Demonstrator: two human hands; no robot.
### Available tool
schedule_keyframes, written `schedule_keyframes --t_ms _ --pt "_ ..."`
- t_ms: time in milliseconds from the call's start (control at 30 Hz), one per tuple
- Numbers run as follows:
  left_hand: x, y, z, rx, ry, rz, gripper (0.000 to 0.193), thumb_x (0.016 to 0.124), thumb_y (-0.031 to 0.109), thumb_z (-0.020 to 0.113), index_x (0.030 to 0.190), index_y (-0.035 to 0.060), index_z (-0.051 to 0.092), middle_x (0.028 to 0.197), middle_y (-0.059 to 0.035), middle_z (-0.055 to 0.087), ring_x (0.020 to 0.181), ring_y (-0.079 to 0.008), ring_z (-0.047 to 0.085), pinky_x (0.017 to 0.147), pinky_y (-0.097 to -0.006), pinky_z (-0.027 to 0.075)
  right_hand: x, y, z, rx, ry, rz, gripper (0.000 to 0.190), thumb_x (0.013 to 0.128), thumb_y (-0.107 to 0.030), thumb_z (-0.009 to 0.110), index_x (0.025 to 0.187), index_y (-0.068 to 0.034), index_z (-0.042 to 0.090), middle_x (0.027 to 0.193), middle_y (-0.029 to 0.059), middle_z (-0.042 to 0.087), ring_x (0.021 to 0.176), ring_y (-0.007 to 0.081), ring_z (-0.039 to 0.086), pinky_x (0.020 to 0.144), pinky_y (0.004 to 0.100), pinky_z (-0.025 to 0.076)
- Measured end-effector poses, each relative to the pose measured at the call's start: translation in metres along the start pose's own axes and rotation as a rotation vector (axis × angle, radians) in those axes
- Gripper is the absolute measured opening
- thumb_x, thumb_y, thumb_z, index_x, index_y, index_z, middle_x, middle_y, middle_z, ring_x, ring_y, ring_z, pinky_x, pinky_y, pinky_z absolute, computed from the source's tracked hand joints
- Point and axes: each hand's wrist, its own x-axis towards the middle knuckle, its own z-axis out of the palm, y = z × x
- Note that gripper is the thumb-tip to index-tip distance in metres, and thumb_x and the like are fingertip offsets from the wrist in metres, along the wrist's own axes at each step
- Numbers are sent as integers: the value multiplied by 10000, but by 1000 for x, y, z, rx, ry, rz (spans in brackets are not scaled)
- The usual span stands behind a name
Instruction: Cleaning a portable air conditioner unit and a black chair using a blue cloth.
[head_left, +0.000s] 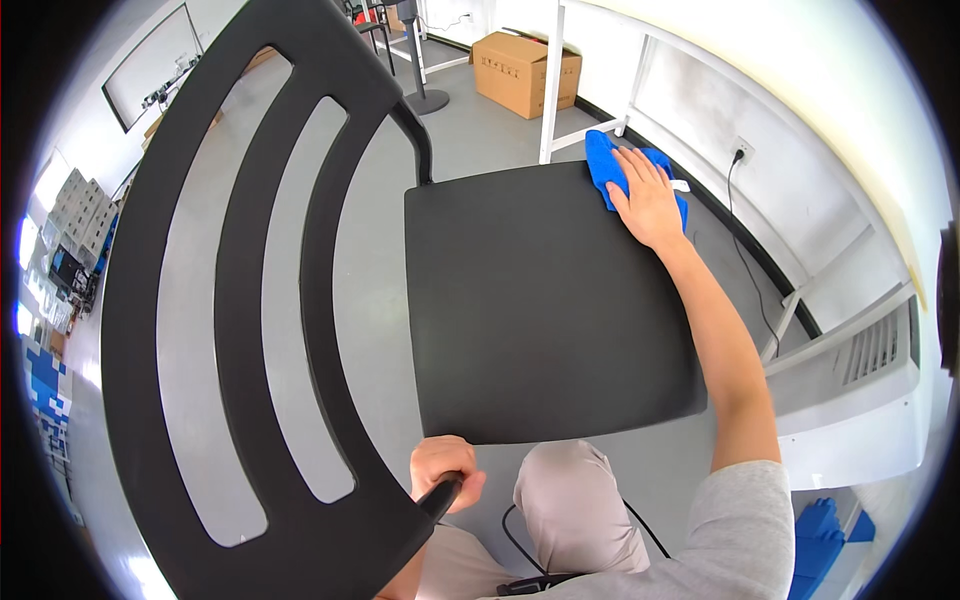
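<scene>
A black plastic chair stands before me, its slatted backrest (240, 247) on the left and its smooth seat (547, 300) in the middle. My right hand (645, 199) presses a blue cloth (602, 169) against the seat's far right corner, fingers spread over it. Part of the cloth hangs past the seat's edge, with a small white tag beside the hand. Near the seat's closest left corner, my left hand (448, 469) is wrapped around the chair's black frame bar (441, 496), just where it meets the backrest.
A white table frame (553, 82) rises behind the chair, close to the right hand. An open cardboard box (517, 71) sits on the floor beyond. A black cable (739, 225) runs down from a wall socket (742, 148). Blue foam-like pieces (817, 544) lie at the lower right.
</scene>
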Motion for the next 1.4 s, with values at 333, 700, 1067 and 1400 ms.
schedule_keyframes --t_ms 333,700,1067,1400 --pt "19 -1 5 42 87 -170 243 729 22 612 555 19 443 488 -48 430 415 -137 370 406 -277 281 -56 -110 6 214 -156 -295 527 838 -306 562 1284 -37 481 1392 135 423 1308 299 370 1063 500 287" --pt "30 -10 -3 41 230 -292 244 769 30 629 586 16 468 512 2 432 472 -77 346 442 -270 287 -125 -141 -71 445 -459 -408 574 810 -289 624 1307 -44 475 1416 112 410 1325 284 356 1083 475 267" --pt "64 -19 -9 46 352 -411 315 790 24 618 547 10 419 510 29 409 496 -47 345 447 -264 273 -120 -135 -59 423 -398 -341 506 815 -306 634 1249 -66 536 1360 91 479 1286 277 412 1066 464 297" --pt "81 -17 -12 11 400 -462 332 818 134 616 569 66 408 527 72 325 525 -35 282 466 -254 215 -106 -135 -49 425 -421 -285 504 818 -332 627 1244 -74 550 1358 92 483 1288 275 412 1078 455 286"
